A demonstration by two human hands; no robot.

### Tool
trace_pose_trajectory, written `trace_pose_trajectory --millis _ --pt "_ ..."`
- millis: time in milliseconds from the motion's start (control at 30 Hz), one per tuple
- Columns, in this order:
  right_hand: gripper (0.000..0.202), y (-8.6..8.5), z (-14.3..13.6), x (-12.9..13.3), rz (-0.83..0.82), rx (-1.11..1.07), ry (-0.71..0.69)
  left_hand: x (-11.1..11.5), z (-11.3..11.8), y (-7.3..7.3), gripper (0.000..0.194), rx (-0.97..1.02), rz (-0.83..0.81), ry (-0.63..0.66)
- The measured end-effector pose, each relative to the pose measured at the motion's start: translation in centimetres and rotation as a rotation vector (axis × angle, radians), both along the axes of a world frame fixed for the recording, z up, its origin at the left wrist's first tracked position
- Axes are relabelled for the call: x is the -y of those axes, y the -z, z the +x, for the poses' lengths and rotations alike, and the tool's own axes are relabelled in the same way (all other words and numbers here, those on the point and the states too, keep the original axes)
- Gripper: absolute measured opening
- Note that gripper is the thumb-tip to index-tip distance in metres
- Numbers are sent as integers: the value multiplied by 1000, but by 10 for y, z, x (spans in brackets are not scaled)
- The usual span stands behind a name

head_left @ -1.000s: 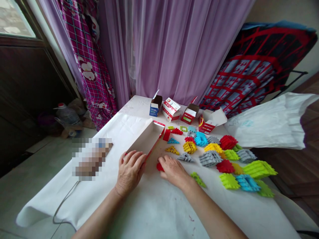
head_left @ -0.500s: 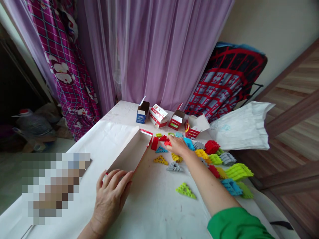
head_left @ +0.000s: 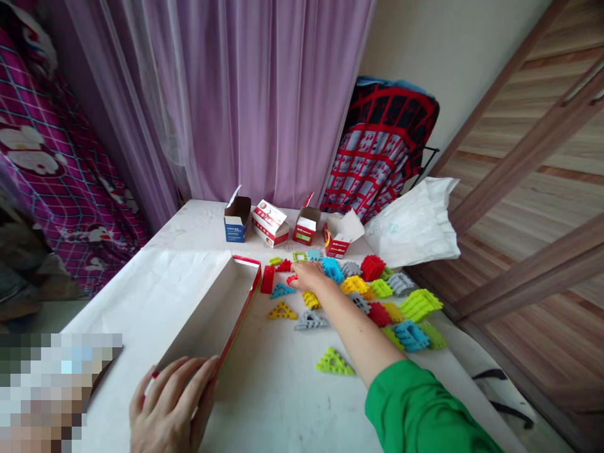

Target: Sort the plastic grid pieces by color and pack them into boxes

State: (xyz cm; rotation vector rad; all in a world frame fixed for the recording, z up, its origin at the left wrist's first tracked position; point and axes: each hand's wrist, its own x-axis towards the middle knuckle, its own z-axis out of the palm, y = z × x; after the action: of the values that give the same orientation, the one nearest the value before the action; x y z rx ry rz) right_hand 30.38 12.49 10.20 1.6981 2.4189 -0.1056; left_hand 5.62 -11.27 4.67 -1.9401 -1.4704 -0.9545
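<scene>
Left hand (head_left: 172,402) rests flat on the box (head_left: 214,311) (holding nothing); right hand (head_left: 309,277) pinches a red block (head_left: 292,279).

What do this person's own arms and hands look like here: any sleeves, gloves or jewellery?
Both hands are bare, with no gloves, rings or watch in sight. The right arm wears a bright green sleeve pushed up above the forearm. Of the left hand only the fingers and back show; its sleeve, if any, is out of frame.
</scene>
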Motion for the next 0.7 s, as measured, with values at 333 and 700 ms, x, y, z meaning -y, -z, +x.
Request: trace_pose_trajectory --millis 333,700 --pt "28 -21 18 28 108 -121 -16 -3 -3 2 25 20 -22 29" --pt "17 -13 116 145 186 -416 -24 0 -1 11 30 41 -65 54"
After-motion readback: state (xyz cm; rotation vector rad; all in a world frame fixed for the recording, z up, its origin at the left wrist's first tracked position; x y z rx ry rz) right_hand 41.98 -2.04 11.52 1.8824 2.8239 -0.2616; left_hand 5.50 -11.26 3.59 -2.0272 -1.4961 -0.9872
